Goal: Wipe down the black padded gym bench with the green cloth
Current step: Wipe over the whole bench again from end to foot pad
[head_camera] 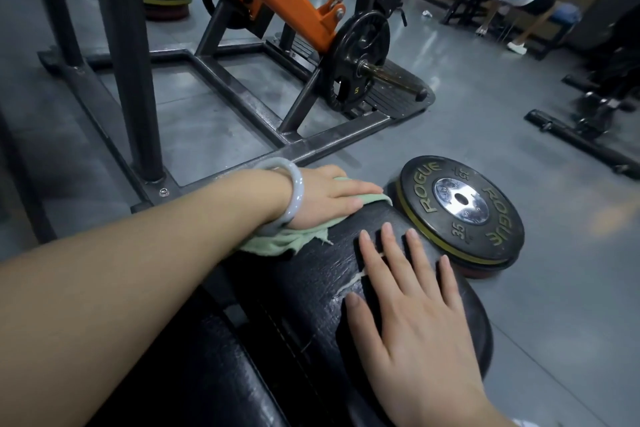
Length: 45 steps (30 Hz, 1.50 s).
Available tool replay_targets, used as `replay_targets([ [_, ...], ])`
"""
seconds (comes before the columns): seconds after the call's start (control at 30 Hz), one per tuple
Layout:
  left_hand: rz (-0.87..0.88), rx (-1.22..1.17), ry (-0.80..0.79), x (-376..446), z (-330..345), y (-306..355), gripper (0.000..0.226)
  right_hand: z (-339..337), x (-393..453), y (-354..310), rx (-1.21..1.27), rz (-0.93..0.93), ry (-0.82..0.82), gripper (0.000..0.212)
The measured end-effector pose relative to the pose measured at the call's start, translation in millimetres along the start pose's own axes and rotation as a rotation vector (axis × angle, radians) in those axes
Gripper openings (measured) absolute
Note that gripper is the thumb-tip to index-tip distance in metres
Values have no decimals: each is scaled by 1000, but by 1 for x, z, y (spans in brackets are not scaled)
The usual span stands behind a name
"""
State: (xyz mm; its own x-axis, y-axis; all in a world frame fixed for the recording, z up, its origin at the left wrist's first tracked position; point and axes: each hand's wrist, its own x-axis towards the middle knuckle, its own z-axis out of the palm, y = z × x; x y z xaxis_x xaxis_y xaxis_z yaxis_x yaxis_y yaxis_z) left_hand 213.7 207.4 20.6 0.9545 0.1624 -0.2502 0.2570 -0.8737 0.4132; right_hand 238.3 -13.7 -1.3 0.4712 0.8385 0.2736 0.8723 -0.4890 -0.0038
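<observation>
Bench (304, 274) pad fills my lower view, near end cut off by the frame. Green cloth (277, 242) lies at its far left edge, mostly hidden under my left hand (323, 196), fingers flat, pressing. Right hand (408, 302) rests spread on cracked vinyl. Cloth's far corner possibly overhangs; unclear.

Under your hands the bench pad (311, 288) is black vinyl with a faint sheen, cracked so pale lining shows through. The green cloth (277, 241) you press is soft, fuzzy fabric with frayed edges. Your bangle (291, 191) looks smooth, glossy and stone-like. Beside the pad, the weight plate (485, 218) is matt black rubber around a shiny metal hub. The floor (485, 135) is grey and slightly reflective.
</observation>
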Motion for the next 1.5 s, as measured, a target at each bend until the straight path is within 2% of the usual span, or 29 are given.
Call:
replay_targets([
  [0.17, -1, -14, 10, -2, 2, 1, 43, -1, -1, 3, 12, -10, -9, 60],
  [0.43, 1, -48, 40, -88, 16, -19, 40, -3, -2, 2, 39, -16, -30, 58],
  [0.63, -43, -22, -35, -48, 2, -10, 46, -2, -2, 0, 41, -3, -18, 59],
  [0.83, -36, -84, 4, -18, -2, -6, 47, -3, -1, 1, 48, -7, -6, 58],
  [1.13, -283, -50, 132, -62, 18, 11, 47, -8, -1, 0, 69, 4, -93, 60],
  [1.33, -575, -86, 287, -88, 42, 36, 54, -16, 1, -1, 143, 21, -197, 74],
  [1.5, -701, -123, 357, -97, 53, 56, 54, -21, 2, -3, 145, 33, -233, 79],
])
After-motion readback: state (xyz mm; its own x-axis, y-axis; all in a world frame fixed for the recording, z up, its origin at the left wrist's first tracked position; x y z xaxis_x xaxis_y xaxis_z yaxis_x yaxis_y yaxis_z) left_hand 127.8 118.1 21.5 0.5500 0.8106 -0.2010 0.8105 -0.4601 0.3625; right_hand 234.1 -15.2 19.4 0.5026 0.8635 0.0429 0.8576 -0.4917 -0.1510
